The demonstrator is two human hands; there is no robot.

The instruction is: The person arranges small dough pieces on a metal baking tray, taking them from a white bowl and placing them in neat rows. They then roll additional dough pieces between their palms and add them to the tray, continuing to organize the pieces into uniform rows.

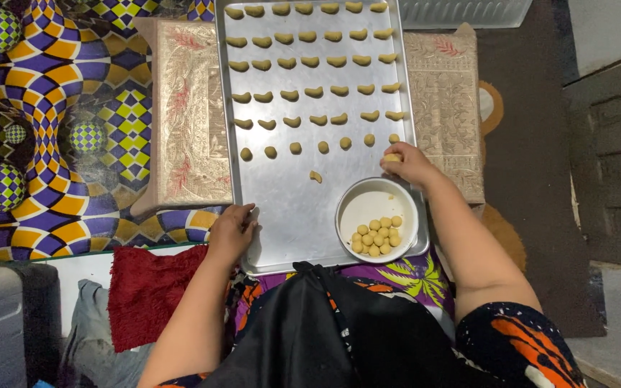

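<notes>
A large metal baking tray (282, 208) lies in front of me, with several rows of crescent-shaped dough pieces (314, 92) and one row of round dough pieces (295, 147) below them. A single crescent (315, 176) sits apart under that row. My right hand (410, 164) pinches a small dough piece (392, 157) at the tray's right side, at the end of the round row. My left hand (231, 231) rests on the tray's near left edge, fingers spread, holding nothing. A white bowl (376, 203) with several dough balls (376, 236) stands on the tray's near right corner.
The tray sits on a beige embroidered cloth (185, 108) over a patterned purple, yellow and orange carpet (52, 108). A red cloth (149, 291) lies at my left. A dark mat (533, 158) lies to the right. Black fabric (325, 330) covers my lap.
</notes>
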